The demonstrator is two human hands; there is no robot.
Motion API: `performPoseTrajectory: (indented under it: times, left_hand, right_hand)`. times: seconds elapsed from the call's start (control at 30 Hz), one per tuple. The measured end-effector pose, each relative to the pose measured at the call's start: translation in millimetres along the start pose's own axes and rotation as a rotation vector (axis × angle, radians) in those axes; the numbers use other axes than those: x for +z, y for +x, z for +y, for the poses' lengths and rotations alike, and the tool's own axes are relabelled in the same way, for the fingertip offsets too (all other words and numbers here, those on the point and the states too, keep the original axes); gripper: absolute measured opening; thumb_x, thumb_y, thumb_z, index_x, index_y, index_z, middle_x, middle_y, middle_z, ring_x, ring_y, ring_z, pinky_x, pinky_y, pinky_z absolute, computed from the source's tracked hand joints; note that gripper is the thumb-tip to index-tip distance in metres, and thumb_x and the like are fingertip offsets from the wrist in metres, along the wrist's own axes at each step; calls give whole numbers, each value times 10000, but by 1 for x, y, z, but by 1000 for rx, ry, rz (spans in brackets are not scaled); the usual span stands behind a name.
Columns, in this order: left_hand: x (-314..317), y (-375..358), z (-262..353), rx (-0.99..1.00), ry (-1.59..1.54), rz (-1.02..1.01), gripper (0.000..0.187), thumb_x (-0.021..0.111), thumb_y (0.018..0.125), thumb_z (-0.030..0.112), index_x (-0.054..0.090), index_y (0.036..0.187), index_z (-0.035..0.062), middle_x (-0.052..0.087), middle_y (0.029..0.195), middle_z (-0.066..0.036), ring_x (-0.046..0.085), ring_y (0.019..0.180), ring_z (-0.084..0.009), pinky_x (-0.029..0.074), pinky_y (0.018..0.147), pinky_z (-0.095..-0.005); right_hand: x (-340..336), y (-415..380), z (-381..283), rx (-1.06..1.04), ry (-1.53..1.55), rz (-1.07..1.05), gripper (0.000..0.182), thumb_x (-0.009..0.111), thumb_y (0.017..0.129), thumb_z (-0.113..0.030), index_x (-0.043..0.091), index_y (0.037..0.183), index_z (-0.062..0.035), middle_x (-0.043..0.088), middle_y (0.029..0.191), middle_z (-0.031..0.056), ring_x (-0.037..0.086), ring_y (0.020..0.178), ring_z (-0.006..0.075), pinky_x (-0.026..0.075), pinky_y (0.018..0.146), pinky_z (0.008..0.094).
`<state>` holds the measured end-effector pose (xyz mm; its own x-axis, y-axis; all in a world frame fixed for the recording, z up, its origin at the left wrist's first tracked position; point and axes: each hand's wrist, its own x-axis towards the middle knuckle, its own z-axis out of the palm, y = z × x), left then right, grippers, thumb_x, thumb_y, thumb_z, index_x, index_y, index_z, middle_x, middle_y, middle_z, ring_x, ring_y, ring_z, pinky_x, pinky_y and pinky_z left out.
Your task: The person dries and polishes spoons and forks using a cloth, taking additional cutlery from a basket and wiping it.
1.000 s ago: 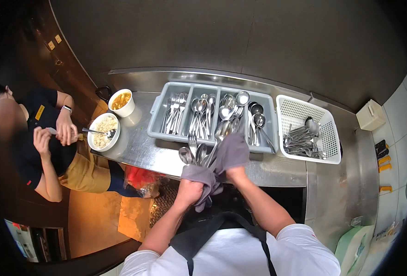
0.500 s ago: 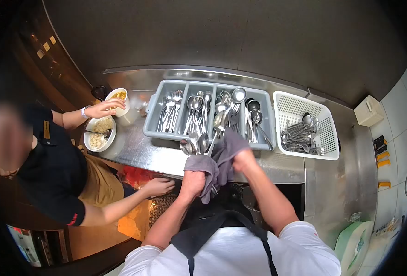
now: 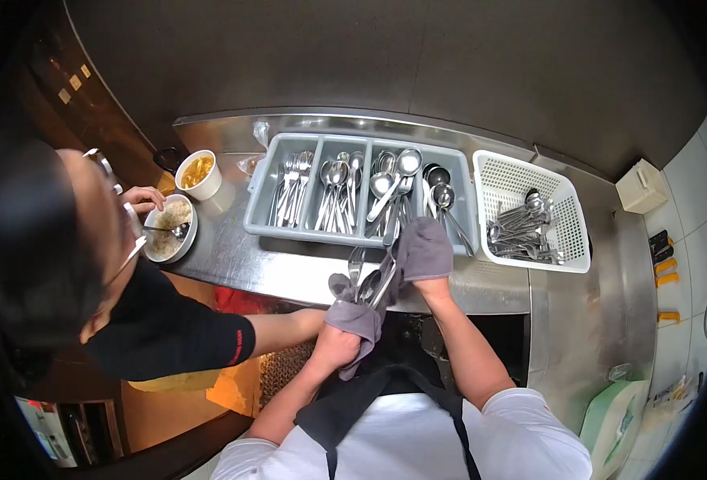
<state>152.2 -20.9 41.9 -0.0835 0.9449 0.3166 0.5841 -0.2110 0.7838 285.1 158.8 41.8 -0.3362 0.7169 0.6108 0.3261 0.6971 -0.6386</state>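
Note:
My left hand [image 3: 337, 347] is closed around a grey cloth [image 3: 357, 322] that wraps a bundle of spoons and forks [image 3: 367, 285], their heads pointing up. Grey cloth [image 3: 427, 244] also covers most of my right hand [image 3: 433, 286], which is beside the bundle at the front edge of the grey cutlery tray [image 3: 289, 235]. Its fingers are hidden under the cloth, and a utensil seems to lie against it. Inside the tray, forks [image 3: 293, 186] fill the left compartment, spoons [image 3: 338, 192] the one beside it, and larger spoons and ladles [image 3: 405, 164] the others.
A white perforated basket [image 3: 573, 224] with more cutlery [image 3: 523, 232] stands right of the tray. On the left, a co-worker [image 3: 169, 320] leans over a bowl of rice [image 3: 169, 250] near a white cup of yellow food [image 3: 199, 178]. The co-worker's forearm [image 3: 285, 330] reaches close to my left hand.
My right hand, with cloth over it, has moved forward, away from the bundle to the tray edge. My left hand stays low with the cutlery. The co-worker has leaned in, one hand now by the bowl.

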Motion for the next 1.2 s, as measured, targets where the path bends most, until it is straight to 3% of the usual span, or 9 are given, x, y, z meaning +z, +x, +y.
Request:
performPoseTrajectory:
  times: [0.07, 0.17, 0.27, 0.57, 0.7, 0.83, 0.87, 0.97, 1.2]
  left_hand:
    - [-2, 6, 0, 66, 20, 14, 166, 503, 822, 83, 658, 856, 34, 656, 897, -149, 598, 868, -353, 460, 794, -428]
    - [-1, 12, -8, 110, 146, -17, 178, 502, 814, 58, 664, 883, 31, 653, 913, -156, 598, 877, -353, 467, 793, -414]
    - [-2, 15, -4, 68, 53, 3, 171, 508, 806, 50, 658, 881, 17, 655, 929, -154, 602, 883, -340, 472, 792, -405]
    - [-7, 26, 27, -306, -432, 34, 175, 481, 837, 35, 649, 848, -13, 657, 830, -153, 629, 805, -244, 479, 720, -336]
    - [-4, 26, 19, -190, -266, 47, 156, 490, 823, 33, 638, 823, -19, 648, 812, -153, 621, 796, -280, 478, 731, -352]
    - [3, 31, -4, 13, -37, 27, 161, 484, 817, 25, 624, 885, -14, 637, 890, -160, 598, 866, -318, 462, 802, -379]
    - [0, 31, -6, 90, 60, 17, 168, 483, 817, 24, 621, 906, -11, 633, 915, -161, 591, 888, -326, 456, 822, -386]
    - [-6, 27, -7, 162, 199, 54, 190, 475, 829, 26, 615, 955, 2, 627, 982, -161, 576, 940, -328, 439, 861, -393]
    - [-7, 20, -1, -142, -150, 151, 196, 443, 875, 45, 613, 951, -17, 633, 971, -152, 586, 932, -294, 451, 845, -377]
  right_hand:
    - [13, -12, 3, -61, 17, 150, 259, 625, 784, -109, 606, 1015, 6, 613, 956, 154, 602, 878, 304, 474, 788, 381]
    - [14, 9, -62, 75, -821, -590, 221, 578, 783, -94, 586, 955, 44, 618, 897, 202, 617, 782, 323, 488, 704, 404]
    - [24, -33, -41, -22, -389, -297, 138, 552, 723, -104, 605, 761, 18, 556, 663, 180, 604, 687, 310, 441, 540, 413]
    - [9, -33, -34, -194, -277, -232, 158, 555, 786, -140, 590, 845, 3, 583, 760, 171, 610, 645, 290, 485, 581, 378]
    - [-4, -19, -75, 209, -503, -682, 228, 512, 818, -135, 514, 1018, -24, 548, 963, 209, 562, 913, 390, 463, 755, 453]
    - [14, -8, -51, -29, -481, -618, 188, 517, 852, -144, 523, 991, -18, 564, 922, 234, 564, 878, 416, 465, 681, 454]
    - [0, 12, -64, 19, -503, -685, 123, 517, 872, -126, 592, 935, -52, 613, 835, 166, 638, 790, 252, 504, 634, 341]
    - [24, 21, -5, 978, 1055, -298, 111, 518, 901, -168, 602, 869, -104, 548, 739, 32, 526, 629, 150, 451, 575, 311]
    - [23, 46, -12, 1048, 1061, -381, 197, 526, 925, -215, 596, 771, -112, 576, 690, 15, 568, 620, 131, 496, 578, 315]
